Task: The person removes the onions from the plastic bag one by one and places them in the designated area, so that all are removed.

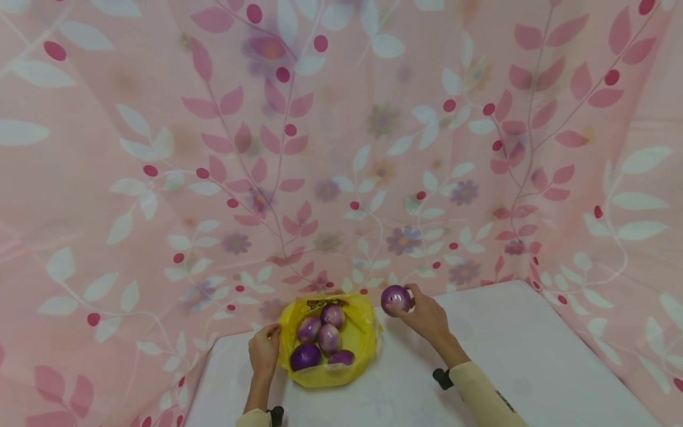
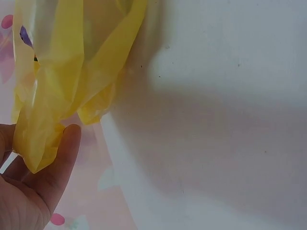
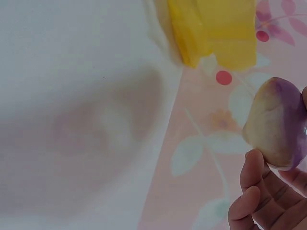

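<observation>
My right hand holds a round, glossy purple turnip above the table, to the right of the yellow plastic bag. Seen from the right wrist, this turnip is cream on one side and purple on the other, with fingertips against it. The bag stands with its mouth wide, and several purple-and-white turnips lie inside. My left hand pinches the bag's left edge. From the left wrist, a crumpled corner of the bag sits between thumb and fingers.
A white table lies under the bag and hands. Behind it hangs a pink curtain printed with leaves and berries, close along the table's back edge. Dark straps cross both wrists at the sleeves.
</observation>
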Available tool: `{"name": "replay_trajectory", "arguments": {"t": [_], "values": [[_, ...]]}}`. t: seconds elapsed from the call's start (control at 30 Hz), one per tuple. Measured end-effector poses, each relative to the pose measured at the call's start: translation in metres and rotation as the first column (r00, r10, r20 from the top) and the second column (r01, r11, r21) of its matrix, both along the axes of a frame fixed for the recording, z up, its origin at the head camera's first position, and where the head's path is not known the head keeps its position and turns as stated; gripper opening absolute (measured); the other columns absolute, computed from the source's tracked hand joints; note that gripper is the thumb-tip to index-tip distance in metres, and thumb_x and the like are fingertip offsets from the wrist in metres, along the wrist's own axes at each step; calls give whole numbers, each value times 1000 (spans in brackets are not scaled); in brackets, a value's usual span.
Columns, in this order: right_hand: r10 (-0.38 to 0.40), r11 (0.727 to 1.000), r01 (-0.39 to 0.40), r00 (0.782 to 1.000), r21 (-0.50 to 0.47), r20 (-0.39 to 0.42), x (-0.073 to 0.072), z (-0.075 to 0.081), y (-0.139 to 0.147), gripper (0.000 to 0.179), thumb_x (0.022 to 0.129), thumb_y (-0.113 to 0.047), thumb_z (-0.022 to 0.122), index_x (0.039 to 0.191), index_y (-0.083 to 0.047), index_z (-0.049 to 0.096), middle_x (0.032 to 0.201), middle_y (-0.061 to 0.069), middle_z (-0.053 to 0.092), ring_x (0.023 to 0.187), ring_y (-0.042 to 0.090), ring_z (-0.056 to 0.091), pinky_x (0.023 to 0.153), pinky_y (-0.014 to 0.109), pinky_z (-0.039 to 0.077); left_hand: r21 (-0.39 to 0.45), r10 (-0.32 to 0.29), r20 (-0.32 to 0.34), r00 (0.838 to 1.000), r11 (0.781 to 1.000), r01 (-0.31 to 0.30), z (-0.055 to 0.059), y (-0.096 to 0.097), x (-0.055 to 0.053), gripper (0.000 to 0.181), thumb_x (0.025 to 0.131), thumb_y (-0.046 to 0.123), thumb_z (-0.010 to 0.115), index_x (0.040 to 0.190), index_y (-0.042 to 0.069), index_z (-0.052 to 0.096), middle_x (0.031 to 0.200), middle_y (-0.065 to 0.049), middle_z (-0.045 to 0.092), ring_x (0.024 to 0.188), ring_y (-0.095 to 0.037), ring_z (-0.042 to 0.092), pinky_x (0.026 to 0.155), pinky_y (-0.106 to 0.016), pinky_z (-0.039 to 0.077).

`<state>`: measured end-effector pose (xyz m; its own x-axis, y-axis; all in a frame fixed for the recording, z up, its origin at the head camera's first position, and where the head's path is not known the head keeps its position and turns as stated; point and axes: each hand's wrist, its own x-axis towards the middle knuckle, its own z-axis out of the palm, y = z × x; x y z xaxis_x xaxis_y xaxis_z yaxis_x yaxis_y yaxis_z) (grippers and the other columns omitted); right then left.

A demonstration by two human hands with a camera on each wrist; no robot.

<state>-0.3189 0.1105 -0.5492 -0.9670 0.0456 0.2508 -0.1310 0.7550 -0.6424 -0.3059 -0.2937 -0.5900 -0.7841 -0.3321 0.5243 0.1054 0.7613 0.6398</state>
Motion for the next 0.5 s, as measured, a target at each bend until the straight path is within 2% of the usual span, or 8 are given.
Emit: {"name": "replay_trajectory", "arguments": {"t": [0.23,0.5], "values": [[-36,999,36,999,-9,29,-3,-14,18,75,78,-67,69,129,-16,50,82,2,64,66,17,55,60,32,47,11,-2,9,1000,1000,2,-4,0,-2,10,88,4,73,95,1,78,88,-15,74,82,-37,70,68,-52,55],[-50,999,50,999,4,18,-6,-26,39,74,80,-65,70,128,-12,50,80,3,64,67,19,56,59,35,48,1,-1,-12,1000,1000,1,-1,-2,-1,9,87,2,74,95,0,78,88,-16,74,81,-38,70,69,-53,55]]}}
